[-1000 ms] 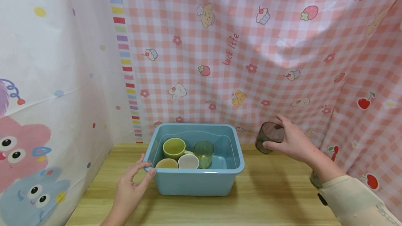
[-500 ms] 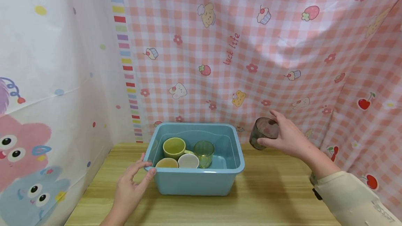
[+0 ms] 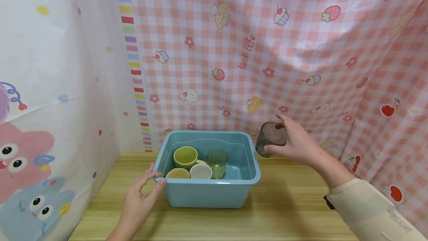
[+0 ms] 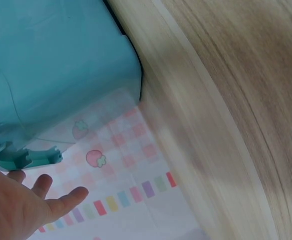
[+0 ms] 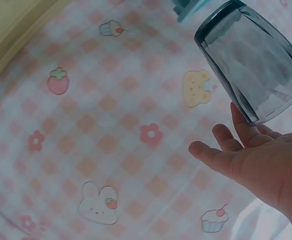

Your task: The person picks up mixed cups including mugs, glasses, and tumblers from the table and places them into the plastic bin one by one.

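Observation:
My right hand [image 3: 301,142] holds a smoky grey glass tumbler [image 3: 267,138] by its rim, between thumb and fingers. The tumbler is tilted in the air, just past the right edge of a blue plastic tub [image 3: 214,196]. In the right wrist view, the clear tumbler [image 5: 256,60] lies against the spread fingers. My left hand [image 3: 138,196] holds the tub's near left corner, thumb at the front rim. Inside the tub are a green mug [image 3: 185,155], a yellowish cup [image 3: 178,174], a white cup [image 3: 200,172] and a greenish glass [image 3: 217,164].
The tub stands on a wood-grain table [image 3: 284,211]. A pink checked cloth [image 3: 301,47] hangs behind and along the right, a white patterned cloth [image 3: 67,66] along the left. To the right of the cups, some of the tub's floor [image 3: 236,173] shows.
My right hand has carried the tumbler left and slightly up, toward the tub's right rim. The left hand and the tub stay in place.

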`<state>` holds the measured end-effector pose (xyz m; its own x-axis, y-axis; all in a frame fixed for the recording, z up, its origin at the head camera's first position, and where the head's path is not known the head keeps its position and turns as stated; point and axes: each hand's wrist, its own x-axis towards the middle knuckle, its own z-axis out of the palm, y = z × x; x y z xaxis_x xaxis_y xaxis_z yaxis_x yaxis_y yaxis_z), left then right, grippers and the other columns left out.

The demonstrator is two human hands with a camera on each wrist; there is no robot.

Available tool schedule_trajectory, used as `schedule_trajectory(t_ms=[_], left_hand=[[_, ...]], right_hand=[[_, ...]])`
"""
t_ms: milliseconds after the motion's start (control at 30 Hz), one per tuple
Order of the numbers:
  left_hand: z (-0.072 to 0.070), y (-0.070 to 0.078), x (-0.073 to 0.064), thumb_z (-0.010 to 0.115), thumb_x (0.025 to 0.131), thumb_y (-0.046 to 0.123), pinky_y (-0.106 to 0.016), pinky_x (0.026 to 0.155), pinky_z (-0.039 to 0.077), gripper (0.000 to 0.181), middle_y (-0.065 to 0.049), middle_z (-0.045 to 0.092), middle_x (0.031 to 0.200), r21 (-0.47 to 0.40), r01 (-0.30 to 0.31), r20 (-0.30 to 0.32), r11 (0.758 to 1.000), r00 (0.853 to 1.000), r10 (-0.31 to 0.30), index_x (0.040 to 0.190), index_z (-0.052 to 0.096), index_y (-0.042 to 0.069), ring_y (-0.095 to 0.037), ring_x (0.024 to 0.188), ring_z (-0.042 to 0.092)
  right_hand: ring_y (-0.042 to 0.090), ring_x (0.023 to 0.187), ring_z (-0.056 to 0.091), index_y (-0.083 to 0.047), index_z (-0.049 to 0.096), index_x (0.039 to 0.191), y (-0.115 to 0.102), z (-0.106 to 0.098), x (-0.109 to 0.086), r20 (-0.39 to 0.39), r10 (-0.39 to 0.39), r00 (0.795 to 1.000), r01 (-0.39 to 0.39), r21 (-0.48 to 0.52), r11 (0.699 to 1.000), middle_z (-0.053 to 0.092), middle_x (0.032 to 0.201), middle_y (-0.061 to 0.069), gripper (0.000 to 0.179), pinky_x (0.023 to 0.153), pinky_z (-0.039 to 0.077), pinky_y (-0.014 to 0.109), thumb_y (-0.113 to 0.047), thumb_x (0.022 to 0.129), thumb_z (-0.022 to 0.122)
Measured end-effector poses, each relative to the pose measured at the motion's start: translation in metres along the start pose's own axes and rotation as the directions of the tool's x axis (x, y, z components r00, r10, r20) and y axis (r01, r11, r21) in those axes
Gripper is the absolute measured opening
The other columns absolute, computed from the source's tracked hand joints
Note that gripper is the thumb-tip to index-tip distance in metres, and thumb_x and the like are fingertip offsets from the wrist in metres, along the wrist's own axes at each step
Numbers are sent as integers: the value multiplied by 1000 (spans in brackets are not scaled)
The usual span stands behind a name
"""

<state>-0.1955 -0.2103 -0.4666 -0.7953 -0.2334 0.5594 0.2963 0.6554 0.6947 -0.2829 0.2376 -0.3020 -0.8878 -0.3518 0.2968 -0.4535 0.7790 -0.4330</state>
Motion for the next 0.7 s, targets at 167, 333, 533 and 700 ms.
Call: schedule_trajectory(t_ms=[167, 333, 533, 700], left_hand=[[0, -1, 0, 87, 91, 23, 1, 107, 28, 19, 0, 69, 147, 2, 30, 15, 1000, 999, -31, 108, 78, 24, -7, 137, 59], [0, -2, 0, 87, 91, 24, 1, 107, 29, 19, 0, 69, 147, 8, 36, 20, 999, 999, -36, 108, 78, 23, 1, 135, 55], [0, -1, 0, 86, 93, 24, 1, 107, 29, 18, -1, 69, 147, 14, 28, 21, 1000, 999, -28, 108, 78, 23, -8, 137, 59], [0, -1, 0, 86, 92, 25, -2, 109, 30, 19, 1, 69, 147, 18, 40, 17, 999, 999, -40, 109, 78, 22, -4, 136, 58]], right_hand=[[45, 139, 56, 2, 25, 165, -10, 4, 5, 0, -36, 999, 36, 10, 999, 61, 147, 27, 108, 109, 50, 65, -40, 88, 89], [44, 140, 55, -1, 23, 166, -19, 10, 9, 24, -32, 999, 32, 13, 999, 61, 148, 24, 110, 110, 51, 64, -40, 87, 89], [43, 140, 54, -2, 22, 167, -29, 20, 13, 27, -63, 998, 63, 16, 998, 62, 146, 23, 111, 111, 50, 64, -40, 87, 89], [40, 139, 55, -6, 22, 168, -37, 32, 18, 40, -111, 993, 110, 18, 994, 57, 150, 22, 114, 114, 48, 63, -42, 85, 91]])
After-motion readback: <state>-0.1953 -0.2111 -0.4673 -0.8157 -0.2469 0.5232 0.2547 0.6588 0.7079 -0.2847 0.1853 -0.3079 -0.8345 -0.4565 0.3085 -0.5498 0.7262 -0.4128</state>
